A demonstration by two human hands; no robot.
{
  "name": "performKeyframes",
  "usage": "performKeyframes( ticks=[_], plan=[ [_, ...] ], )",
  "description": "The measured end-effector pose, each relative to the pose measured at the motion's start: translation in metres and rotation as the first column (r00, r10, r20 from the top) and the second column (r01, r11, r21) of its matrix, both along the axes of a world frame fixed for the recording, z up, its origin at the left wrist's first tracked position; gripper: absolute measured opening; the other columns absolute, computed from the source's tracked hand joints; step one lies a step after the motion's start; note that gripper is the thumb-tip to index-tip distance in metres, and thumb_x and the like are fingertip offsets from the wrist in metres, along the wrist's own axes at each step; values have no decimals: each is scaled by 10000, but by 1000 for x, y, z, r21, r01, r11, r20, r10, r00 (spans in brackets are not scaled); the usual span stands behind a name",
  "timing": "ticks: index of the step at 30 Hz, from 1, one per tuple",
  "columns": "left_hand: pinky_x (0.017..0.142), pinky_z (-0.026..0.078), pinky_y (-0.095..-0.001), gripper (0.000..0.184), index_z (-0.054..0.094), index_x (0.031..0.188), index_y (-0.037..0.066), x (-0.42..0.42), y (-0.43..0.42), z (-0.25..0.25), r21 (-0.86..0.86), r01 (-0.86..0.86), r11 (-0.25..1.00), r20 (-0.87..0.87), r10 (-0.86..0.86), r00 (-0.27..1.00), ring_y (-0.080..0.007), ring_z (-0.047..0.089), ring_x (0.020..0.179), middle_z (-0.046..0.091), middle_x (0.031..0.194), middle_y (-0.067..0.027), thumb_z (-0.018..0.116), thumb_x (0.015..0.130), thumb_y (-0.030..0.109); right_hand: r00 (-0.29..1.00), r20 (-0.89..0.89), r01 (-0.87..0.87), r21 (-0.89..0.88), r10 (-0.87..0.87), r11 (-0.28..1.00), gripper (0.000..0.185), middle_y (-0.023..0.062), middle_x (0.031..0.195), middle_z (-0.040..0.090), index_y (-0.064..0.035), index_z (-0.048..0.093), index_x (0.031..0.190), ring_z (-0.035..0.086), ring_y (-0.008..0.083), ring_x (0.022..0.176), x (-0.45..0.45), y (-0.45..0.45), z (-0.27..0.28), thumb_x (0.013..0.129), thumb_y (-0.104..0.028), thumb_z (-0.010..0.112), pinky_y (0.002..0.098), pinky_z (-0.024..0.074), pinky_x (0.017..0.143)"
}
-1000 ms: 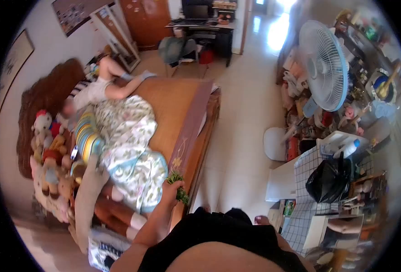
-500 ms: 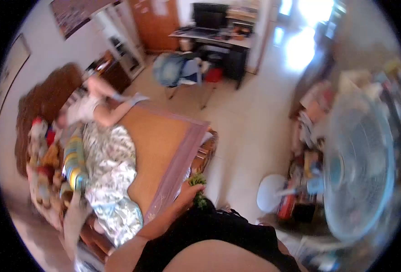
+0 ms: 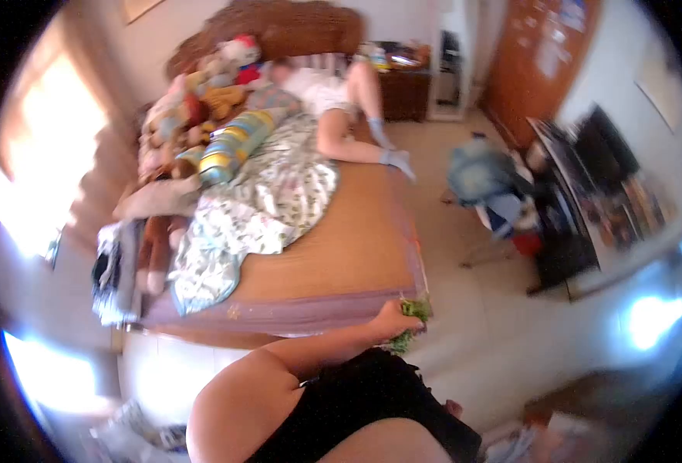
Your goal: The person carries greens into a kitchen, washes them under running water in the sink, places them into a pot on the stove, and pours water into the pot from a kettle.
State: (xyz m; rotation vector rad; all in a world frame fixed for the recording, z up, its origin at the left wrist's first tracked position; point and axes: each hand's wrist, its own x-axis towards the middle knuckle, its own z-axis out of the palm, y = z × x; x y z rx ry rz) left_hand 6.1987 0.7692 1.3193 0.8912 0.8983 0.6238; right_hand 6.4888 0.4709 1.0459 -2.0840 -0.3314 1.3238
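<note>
Green leafy bunch (image 3: 414,311) is in the left hand (image 3: 391,319), fingers clamped around it, sprigs poking out above and below the fist. It's by the near corner of a bed with a tan woven mat (image 3: 349,258) with a mauve border; can't tell if they touch. White leaf-print quilt (image 3: 268,204) is bunched up on that, next to a yellow-and-blue striped pillow (image 3: 237,145). Can't tell what the right hand's fingers are doing, tbh.
</note>
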Motion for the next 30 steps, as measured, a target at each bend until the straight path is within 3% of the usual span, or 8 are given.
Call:
performKeyframes(
  ticks=[4, 7, 8, 10, 18, 21, 22, 30],
  plan=[
    [586, 474, -295, 179, 579, 810, -22, 21, 8, -10, 255, -214, 943, -142, 255, 956, -140, 579, 632, 603, 679, -72, 658, 663, 40, 892, 71, -450, 40, 447, 892, 216, 79, 695, 599, -28, 568, 931, 542, 158, 520, 25, 114, 7, 818, -212, 559, 296, 416, 430],
    [587, 472, -297, 187, 579, 816, -18, 25, -7, 16, 182, -338, 923, -200, 371, 907, -137, 580, 638, 603, 679, -67, 662, 662, 48, 707, 120, -707, 76, 697, 703, 207, 79, 688, 599, -24, 571, 908, 543, 160, 525, 45, 194, 24, 809, -205, 552, 301, 420, 442],
    [669, 456, -274, 272, 572, 907, -5, 26, -19, 17, 200, -356, 913, -285, 402, 870, -105, 547, 720, 602, 785, -26, 670, 658, 40, 644, 140, -765, 100, 752, 636, 204, 79, 686, 599, -23, 572, 900, 544, 161, 526, 45, 219, 31, 806, -203, 550, 302, 421, 447],
    [660, 455, -273, 264, 567, 907, -1, 29, -43, -6, 222, -485, 846, -248, 530, 811, -97, 543, 716, 595, 776, -19, 664, 664, 38, 531, 172, -847, 146, 830, 511, 199, 79, 681, 599, -21, 574, 885, 545, 162, 530, 36, 260, 45, 800, -199, 546, 306, 424, 455],
    [626, 455, -248, 290, 562, 924, 13, 29, -125, -30, 59, -834, 548, -52, 836, 546, -85, 545, 698, 581, 760, -5, 661, 656, 64, 144, 251, -959, 275, 957, 72, 185, 80, 663, 599, -11, 581, 823, 550, 168, 543, -55, 314, 87, 777, -183, 529, 320, 433, 489],
    [625, 453, -243, 274, 558, 895, 18, 25, -140, -22, 16, -858, 513, -123, 853, 507, -86, 544, 700, 580, 754, -2, 667, 650, 76, 30, 263, -958, 282, 964, -47, 183, 81, 655, 598, -7, 584, 799, 552, 170, 548, -85, 307, 91, 769, -176, 523, 325, 437, 501],
    [617, 451, -243, 245, 552, 857, 26, 24, -142, -29, 113, -863, 492, -147, 867, 475, -87, 540, 690, 575, 745, 2, 668, 650, 85, -2, 267, -958, 275, 964, -78, 182, 81, 653, 598, -6, 584, 792, 553, 171, 550, -95, 305, 91, 766, -174, 521, 326, 438, 505],
    [647, 448, -240, 263, 568, 901, 34, 3, -148, 3, 20, -896, 444, -110, 891, 440, -85, 546, 721, 590, 789, -2, 667, 659, 65, -54, 257, -992, 100, 965, -83, 185, 82, 634, 598, 4, 592, 730, 558, 176, 564, -49, 290, 63, 743, -158, 504, 340, 448, 539]
  ],
)
